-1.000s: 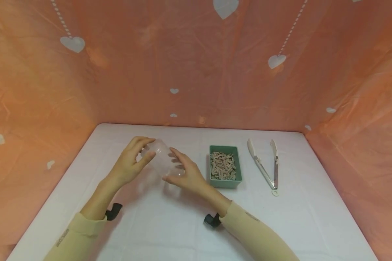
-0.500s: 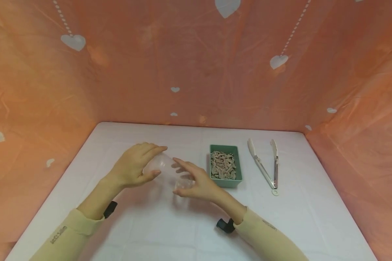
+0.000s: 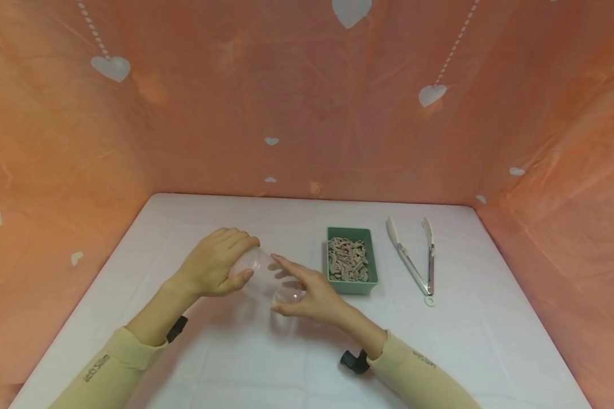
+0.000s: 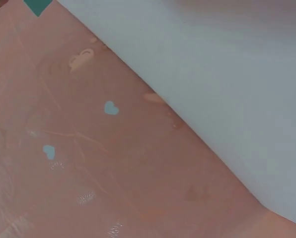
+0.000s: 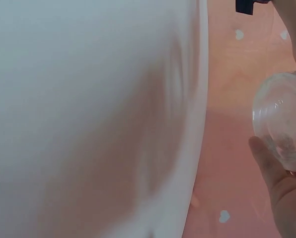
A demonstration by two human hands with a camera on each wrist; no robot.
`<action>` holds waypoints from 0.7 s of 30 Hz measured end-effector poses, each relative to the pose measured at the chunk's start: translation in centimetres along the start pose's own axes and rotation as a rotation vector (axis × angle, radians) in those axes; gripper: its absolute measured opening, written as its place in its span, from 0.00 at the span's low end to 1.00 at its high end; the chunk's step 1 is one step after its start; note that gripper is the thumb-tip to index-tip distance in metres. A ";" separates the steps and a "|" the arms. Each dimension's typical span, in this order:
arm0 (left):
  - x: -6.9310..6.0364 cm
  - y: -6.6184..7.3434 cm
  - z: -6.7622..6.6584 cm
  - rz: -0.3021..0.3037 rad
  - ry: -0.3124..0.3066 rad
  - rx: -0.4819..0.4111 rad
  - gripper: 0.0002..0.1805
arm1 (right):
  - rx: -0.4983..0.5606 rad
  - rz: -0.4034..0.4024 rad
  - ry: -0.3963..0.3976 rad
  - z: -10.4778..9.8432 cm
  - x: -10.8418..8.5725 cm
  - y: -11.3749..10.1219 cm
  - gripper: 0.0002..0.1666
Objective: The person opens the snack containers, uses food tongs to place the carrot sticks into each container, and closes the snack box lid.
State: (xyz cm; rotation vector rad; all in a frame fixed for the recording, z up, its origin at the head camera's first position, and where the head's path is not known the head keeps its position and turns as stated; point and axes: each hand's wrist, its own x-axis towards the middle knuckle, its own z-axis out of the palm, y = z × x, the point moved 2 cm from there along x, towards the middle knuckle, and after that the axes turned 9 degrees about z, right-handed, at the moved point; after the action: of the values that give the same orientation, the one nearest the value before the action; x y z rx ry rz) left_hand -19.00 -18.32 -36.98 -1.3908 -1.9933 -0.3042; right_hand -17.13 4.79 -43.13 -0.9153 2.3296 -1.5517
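Observation:
A clear jar-like container (image 3: 262,278) is held tilted above the table in the head view, its upper end toward the left. My left hand (image 3: 212,264) grips that upper end, thumb on the near side and fingers over the top. Around the lower end curl the fingers and thumb of my right hand (image 3: 314,292). The right wrist view shows the container's round transparent base (image 5: 282,116) beside my right hand (image 5: 287,198). Whether the upper end has a lid is hidden by the left hand. Only slivers of fingers reach the edge of the left wrist view.
Right of the hands stands a green rectangular box (image 3: 350,288) with many small greyish-brown pieces (image 3: 348,259). Farther right, metal tongs with pale tips (image 3: 414,270) lie spread on the white-covered table (image 3: 266,369). An orange curtain (image 3: 307,113) encloses the back and sides.
Both hands have come nearer and to the right with the container, mostly in the first half second. The left fingers have since curled more closely over its upper end.

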 end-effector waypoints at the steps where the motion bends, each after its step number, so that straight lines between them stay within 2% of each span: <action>1: 0.0 0.0 0.0 -0.002 -0.004 0.003 0.37 | -0.003 -0.009 0.007 0.1 0.0 0.1 0.57; 9: 0.0 0.0 0.2 -0.031 -0.016 0.029 0.37 | -0.041 -0.104 0.085 0.5 0.1 0.1 0.55; 13: 0.0 0.1 0.2 -0.078 -0.019 0.045 0.37 | -0.100 -0.147 0.147 0.6 0.2 0.1 0.55; 16: 0.0 0.2 0.2 -0.150 -0.042 0.045 0.33 | -0.183 -0.160 0.212 0.6 0.3 0.0 0.54; 21: 0.1 0.4 0.0 -0.324 -0.123 0.010 0.23 | -0.324 -0.178 0.303 0.6 0.5 0.0 0.52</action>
State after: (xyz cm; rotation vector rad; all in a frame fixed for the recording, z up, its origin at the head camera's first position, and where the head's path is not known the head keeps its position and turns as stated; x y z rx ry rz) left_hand -18.65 -18.05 -36.96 -1.0990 -2.3202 -0.3593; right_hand -17.20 4.00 -43.30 -1.0450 2.8464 -1.4911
